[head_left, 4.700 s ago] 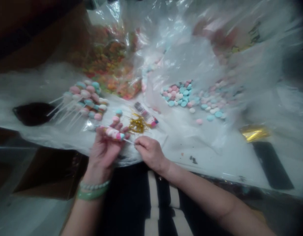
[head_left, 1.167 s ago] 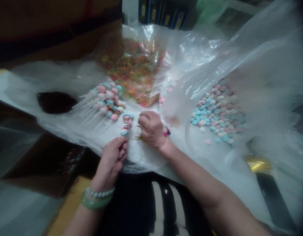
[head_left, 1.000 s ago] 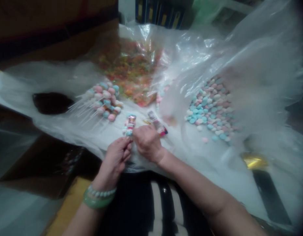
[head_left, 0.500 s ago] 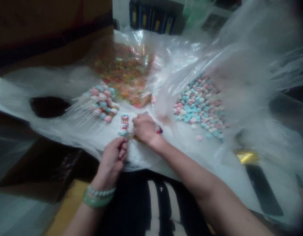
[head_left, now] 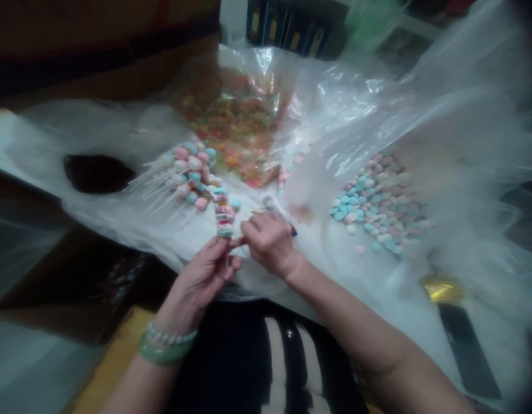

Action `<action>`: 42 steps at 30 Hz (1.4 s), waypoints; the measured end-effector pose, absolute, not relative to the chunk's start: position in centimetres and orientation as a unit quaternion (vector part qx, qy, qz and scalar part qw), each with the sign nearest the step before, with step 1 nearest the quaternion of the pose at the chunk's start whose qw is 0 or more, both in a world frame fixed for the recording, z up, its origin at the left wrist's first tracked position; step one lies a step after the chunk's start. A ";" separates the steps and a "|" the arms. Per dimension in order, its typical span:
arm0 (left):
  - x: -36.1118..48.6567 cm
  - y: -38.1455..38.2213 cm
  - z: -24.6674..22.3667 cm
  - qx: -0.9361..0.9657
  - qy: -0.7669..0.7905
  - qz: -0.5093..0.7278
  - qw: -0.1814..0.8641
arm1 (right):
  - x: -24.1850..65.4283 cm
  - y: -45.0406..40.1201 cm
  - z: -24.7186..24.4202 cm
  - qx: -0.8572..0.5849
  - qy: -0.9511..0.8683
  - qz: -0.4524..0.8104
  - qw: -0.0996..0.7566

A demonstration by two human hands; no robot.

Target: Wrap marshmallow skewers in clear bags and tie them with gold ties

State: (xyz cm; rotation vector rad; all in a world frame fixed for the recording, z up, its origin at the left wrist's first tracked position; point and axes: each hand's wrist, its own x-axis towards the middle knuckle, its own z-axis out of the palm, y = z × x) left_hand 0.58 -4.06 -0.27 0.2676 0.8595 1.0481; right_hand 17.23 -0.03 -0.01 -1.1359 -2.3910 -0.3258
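Observation:
My left hand [head_left: 207,264], with a green bangle and a beaded bracelet at the wrist, pinches the lower end of a candy skewer [head_left: 224,215]. The candies stand upright above the fingertips, in what looks like a clear wrapper with coloured print. Close against those fingertips, my right hand [head_left: 268,238] is closed in a pinch at the skewer's base; what it grips is hidden. Just behind the right hand lies a small printed packet [head_left: 276,208], partly covered by it. Left of the skewer is a pile of pink, white and blue candies on white sticks [head_left: 183,172].
A clear bag of orange and green gummy candies [head_left: 244,126] lies at the back. Loose pastel candies [head_left: 378,201] spill from plastic on the right. A dark strip with a gold end [head_left: 468,351] lies front right. A cardboard box [head_left: 97,52] stands back left, an open one [head_left: 76,287] below.
My right hand has drawn nearer the left fingertips, and the gold strand seen between the hands is no longer visible there. The skewer's candies now stand above my left hand. The view has shifted slightly.

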 end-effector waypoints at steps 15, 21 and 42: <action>1.2 -5.8 -0.6 0.265 0.398 0.281 0.832 | 19.1 -8.4 -1.2 -0.509 -0.406 0.662 0.373; 1.6 -5.7 0.4 0.287 0.421 0.289 0.810 | 19.4 -8.5 -1.1 -0.427 -0.170 0.814 0.357; 6.4 -7.3 -2.5 0.297 0.542 0.415 0.667 | 18.7 -7.7 -2.0 -0.608 -0.649 0.288 0.357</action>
